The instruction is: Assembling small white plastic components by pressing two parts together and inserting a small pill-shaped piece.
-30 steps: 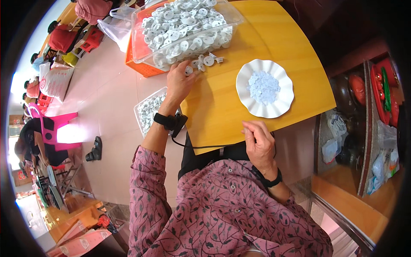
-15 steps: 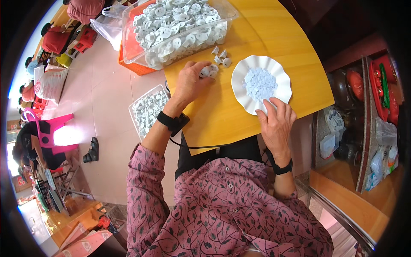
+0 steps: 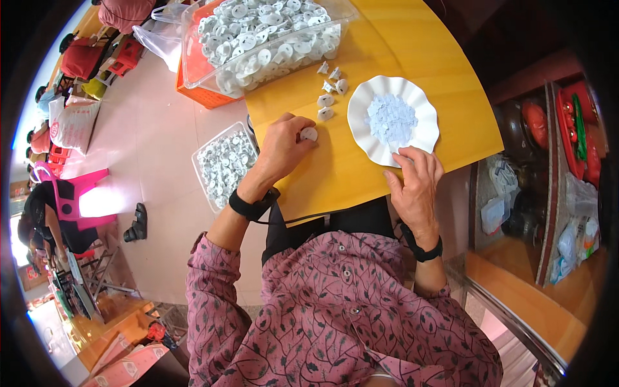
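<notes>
Near the left edge of the yellow table [image 3: 361,193], my left hand [image 3: 278,149] pinches a round white plastic piece [image 3: 309,134] between thumb and fingers. Several like pieces [image 3: 325,100] lie loose just beyond it. On the right stands a white wavy-rimmed plate [image 3: 361,132], holding a heap of small pale-blue flat squares [image 3: 392,119]. My right hand [image 3: 418,184] is at the plate's near rim, thumb and fingers apart, with no held object visible; its fingertips touch or almost touch the rim.
A clear tub [image 3: 200,79] heaped with white plastic pieces stands at the far left on an orange crate [image 3: 207,97]. Below the table's left edge is a smaller tub [image 3: 204,184] of similar pieces. Shelves [image 3: 548,193] stand at right; other people sit at far left.
My left hand has drawn a little nearer, keeping one white piece; two others now lie on the table beyond it. My right hand has shifted slightly back from the squares toward the rim.
</notes>
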{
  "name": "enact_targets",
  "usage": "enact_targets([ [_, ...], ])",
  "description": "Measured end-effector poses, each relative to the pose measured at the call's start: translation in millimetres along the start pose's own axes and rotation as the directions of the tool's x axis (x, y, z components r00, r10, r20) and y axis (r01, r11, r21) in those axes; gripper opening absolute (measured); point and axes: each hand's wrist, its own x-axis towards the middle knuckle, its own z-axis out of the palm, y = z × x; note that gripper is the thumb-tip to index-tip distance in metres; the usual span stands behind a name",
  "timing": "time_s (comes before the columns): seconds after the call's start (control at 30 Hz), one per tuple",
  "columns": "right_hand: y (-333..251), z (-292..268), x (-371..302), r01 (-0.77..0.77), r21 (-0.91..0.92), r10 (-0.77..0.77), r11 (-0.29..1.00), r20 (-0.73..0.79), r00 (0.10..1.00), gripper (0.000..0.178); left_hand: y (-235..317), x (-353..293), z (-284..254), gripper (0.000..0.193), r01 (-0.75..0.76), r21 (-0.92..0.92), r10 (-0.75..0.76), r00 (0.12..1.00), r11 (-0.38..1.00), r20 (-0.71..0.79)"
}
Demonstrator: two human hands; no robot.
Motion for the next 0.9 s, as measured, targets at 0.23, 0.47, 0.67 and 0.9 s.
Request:
enact_targets([
  [0.23,3,4,-6,-0.066,0.061,0.068,0.996,-0.025,0.997,0.04,15,-30,-5,0.031,0.073,-0.023,-0.071,0.995,0.997,0.072],
  [0.47,8,8,-8,-0.067,0.077,0.07,0.995,-0.029,0.997,0.038,53,-56,-25,0.028,0.211,-0.31,-0.154,0.968,0.927,0.197],
  [0.67,6,10,-8,-0.065,0.061,0.067,0.996,-0.028,0.997,0.032,58,-83,-26,0.03,0.337,-0.634,-0.179,0.937,0.696,0.301],
  [0.9,7,12,-12,-0.014,0.007,0.015,1.0,-0.111,0.994,0.014,49,-98,5,0.038,0.321,-0.812,-0.216,0.945,0.488,0.244],
])
